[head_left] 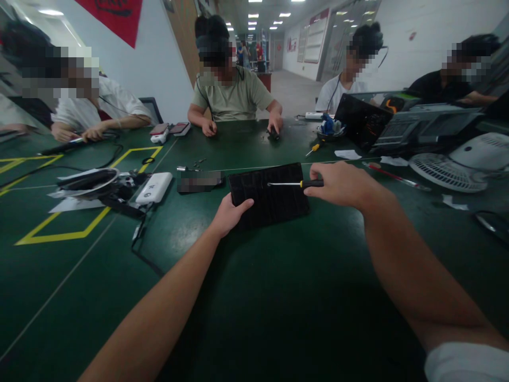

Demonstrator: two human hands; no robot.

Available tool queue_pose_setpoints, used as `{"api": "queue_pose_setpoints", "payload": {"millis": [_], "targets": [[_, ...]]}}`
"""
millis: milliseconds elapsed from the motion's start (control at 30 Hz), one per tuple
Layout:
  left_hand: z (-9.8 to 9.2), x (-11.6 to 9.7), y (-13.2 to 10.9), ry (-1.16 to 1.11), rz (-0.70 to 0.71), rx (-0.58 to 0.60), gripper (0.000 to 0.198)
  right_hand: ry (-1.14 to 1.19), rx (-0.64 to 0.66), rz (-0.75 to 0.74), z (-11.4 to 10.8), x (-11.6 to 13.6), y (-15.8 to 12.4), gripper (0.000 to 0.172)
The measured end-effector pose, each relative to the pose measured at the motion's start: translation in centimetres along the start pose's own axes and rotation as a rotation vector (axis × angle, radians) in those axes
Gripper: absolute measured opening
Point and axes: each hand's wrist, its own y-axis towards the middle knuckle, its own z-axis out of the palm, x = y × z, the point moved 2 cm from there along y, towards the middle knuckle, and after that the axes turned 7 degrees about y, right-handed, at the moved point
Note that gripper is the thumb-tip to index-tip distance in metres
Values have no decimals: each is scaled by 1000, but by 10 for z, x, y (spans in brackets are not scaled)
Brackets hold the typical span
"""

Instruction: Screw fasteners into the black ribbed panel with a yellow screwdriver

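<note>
A flat black rectangular panel (274, 204) with raised ribs is tilted up from the green table in front of me. My left hand (230, 215) grips its left lower edge, thumb lying over the face. In my right hand (342, 183) is a screwdriver (286, 184) with a black and yellow handle, held level and pointing left. Its tip lies over the middle of the panel; whether it touches a screw is too small to tell. Just left of the panel lies a dark flat piece (199, 182), partly blurred out, with small metal bits (193, 165) behind it.
A white power bank (155, 188) with a cable sits at left beside a bundle of black parts (91, 185). Across the table, a person (234, 95) handles a small dark object. A white fan (469, 159), a red pen (397, 176) and a yellow screwdriver (314, 148) lie rightward.
</note>
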Motion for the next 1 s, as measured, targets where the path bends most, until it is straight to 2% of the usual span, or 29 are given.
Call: {"api": "queue_pose_setpoints", "payload": {"millis": [100, 733, 1000], "targets": [[-1, 1, 0, 7, -1, -6, 53, 1, -10, -5, 1, -1, -1, 29], [-1, 8, 3, 29, 19, 1, 55, 12, -13, -41, -1, 1, -1, 41], [-1, 2, 0, 30, 2, -7, 53, -16, -5, -19, -2, 3, -2, 46]]}}
